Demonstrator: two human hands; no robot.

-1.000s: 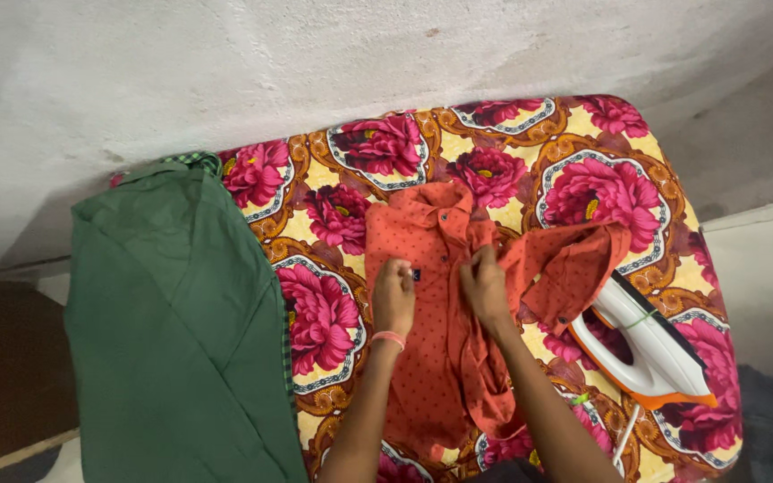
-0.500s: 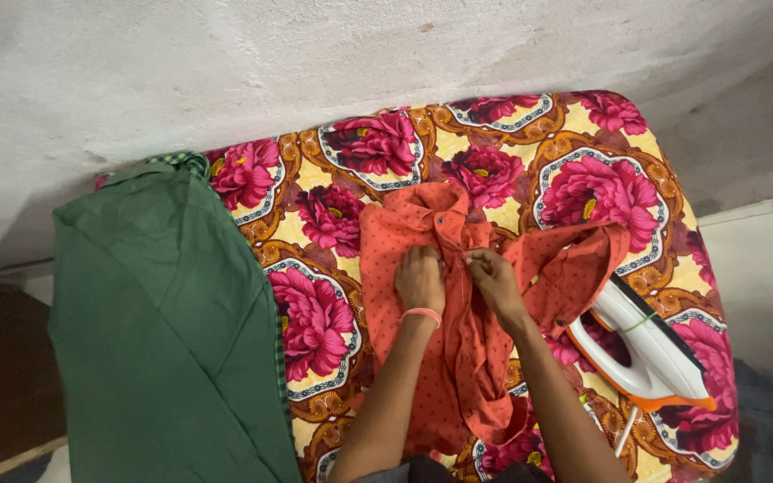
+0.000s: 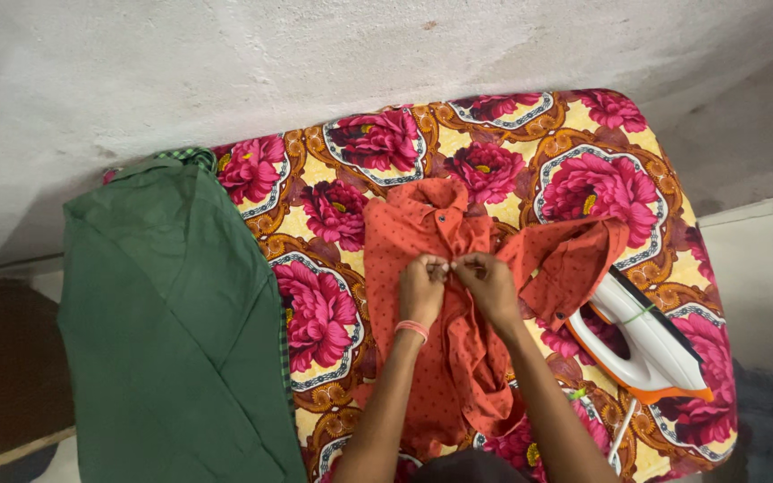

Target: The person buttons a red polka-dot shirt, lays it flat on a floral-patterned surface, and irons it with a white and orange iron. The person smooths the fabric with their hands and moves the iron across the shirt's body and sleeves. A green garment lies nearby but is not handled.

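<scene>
At the far left, a dark brown floor area (image 3: 2, 376) is seen below a rough grey-white plastered wall (image 3: 315, 63), which spans the whole top of the view. A green cloth (image 3: 163, 340) is draped over the left end of the work surface, with a strip of green checked fabric showing at its top corner. The surface itself is covered by a floral sheet (image 3: 583, 188) printed with large pink flowers on yellow and brown. No containers are seen in view.

At the centre of the sheet, an orange dotted shirt (image 3: 422, 224) is laid with its collar pointing toward the wall. The left hand (image 3: 422, 291), with an orange band at the wrist, and the right hand (image 3: 491, 284) are brought together at the shirt's front placket, fingertips touching. Each hand is pinched shut on the fabric edge just below the collar. To the right, a white iron with an orange base (image 3: 650, 340) is rested on the sheet, touching the shirt's spread sleeve. At the far right, a pale floor (image 3: 762, 268) is visible.

Compared with the frame half a second earlier, both hands are found slightly lower on the placket, and the iron is unchanged in position.
</scene>
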